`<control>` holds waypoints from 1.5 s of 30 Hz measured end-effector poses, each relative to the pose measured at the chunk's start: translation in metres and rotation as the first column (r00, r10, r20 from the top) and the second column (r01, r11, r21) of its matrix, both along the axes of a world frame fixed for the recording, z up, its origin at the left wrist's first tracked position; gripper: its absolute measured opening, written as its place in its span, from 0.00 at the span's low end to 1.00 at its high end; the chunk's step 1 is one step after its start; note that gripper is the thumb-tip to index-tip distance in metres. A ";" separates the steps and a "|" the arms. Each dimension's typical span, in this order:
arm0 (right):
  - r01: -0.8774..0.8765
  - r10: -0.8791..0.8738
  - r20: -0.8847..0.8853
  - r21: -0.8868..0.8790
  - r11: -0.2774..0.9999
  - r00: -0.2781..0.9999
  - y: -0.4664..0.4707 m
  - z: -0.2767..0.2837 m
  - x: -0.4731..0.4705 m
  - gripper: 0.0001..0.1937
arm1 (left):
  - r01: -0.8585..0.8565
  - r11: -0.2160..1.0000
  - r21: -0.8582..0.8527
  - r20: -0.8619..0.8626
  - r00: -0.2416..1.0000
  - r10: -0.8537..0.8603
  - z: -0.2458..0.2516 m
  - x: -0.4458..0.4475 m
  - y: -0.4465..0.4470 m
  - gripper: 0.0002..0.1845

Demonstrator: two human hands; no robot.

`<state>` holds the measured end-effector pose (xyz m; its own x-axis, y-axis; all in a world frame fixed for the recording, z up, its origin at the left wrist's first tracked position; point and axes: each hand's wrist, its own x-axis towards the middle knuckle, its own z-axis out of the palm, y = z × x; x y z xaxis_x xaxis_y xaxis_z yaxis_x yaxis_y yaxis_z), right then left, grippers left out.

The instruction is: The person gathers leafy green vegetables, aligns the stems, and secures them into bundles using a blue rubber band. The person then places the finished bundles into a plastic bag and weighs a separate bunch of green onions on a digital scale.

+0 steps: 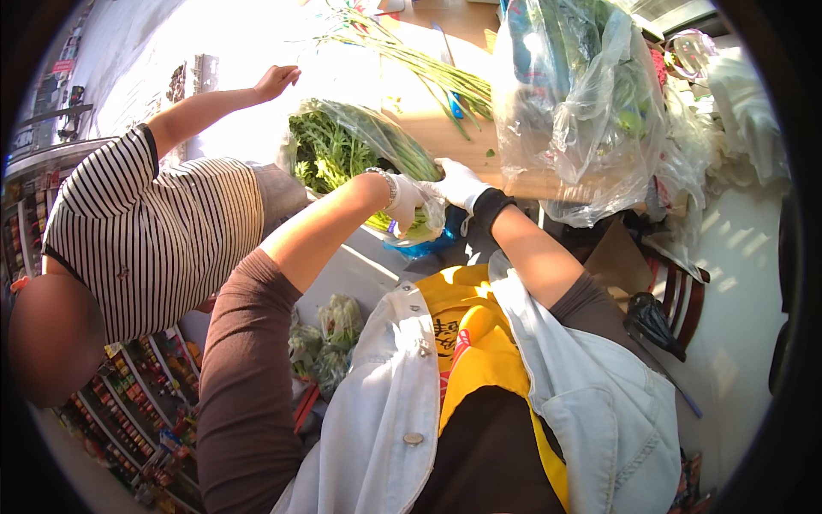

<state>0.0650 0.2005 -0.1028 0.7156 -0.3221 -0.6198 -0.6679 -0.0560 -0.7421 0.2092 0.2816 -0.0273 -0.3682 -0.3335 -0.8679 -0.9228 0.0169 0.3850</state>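
Observation:
Both my hands wear white gloves and are at the near edge of a wooden table (462, 151). My left hand (404, 202) has its fingers closed on the gathered clear plastic bag (427, 215) of leafy greens. Opposite it, my right hand (457, 183) pinches the bag's side, close by the green stems inside. The leafy greens (337, 151) show through the bag towards the upper left. Beyond lie long loose green stalks (417, 64) across the table, over a knife with a blue handle (456, 106).
A person in a striped shirt (160, 231) stands at my left, an arm stretched over the table. Large clear bags of vegetables (578, 109) stand at the table's right. Bagged greens (337, 321) lie low beside me. A wooden chair (687, 302) with a black bag is at right.

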 end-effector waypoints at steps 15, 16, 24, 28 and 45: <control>-0.260 0.250 -0.093 -0.526 0.810 0.964 -0.019 0.009 0.006 0.36 | -0.234 0.966 0.114 0.057 0.972 0.228 -0.034 0.014 -0.017 0.39; -0.226 0.231 -0.056 -0.519 0.824 0.971 -0.019 0.005 0.001 0.37 | -0.231 0.961 0.152 -0.006 0.972 0.234 -0.037 0.014 -0.027 0.40; 0.358 -0.355 -0.047 0.075 0.931 0.934 0.026 0.020 -0.064 0.43 | -0.217 0.976 0.006 -0.042 0.975 0.217 -0.040 0.018 -0.042 0.43; 0.369 -0.372 -0.044 -0.066 0.927 0.927 0.032 0.025 -0.068 0.16 | -0.214 0.977 -0.014 -0.009 0.977 0.213 -0.027 0.013 -0.047 0.44; 0.251 -0.805 0.285 0.849 0.464 0.521 0.041 0.071 -0.067 0.09 | -0.312 0.755 -0.577 -0.096 0.944 0.317 0.008 -0.022 0.007 0.26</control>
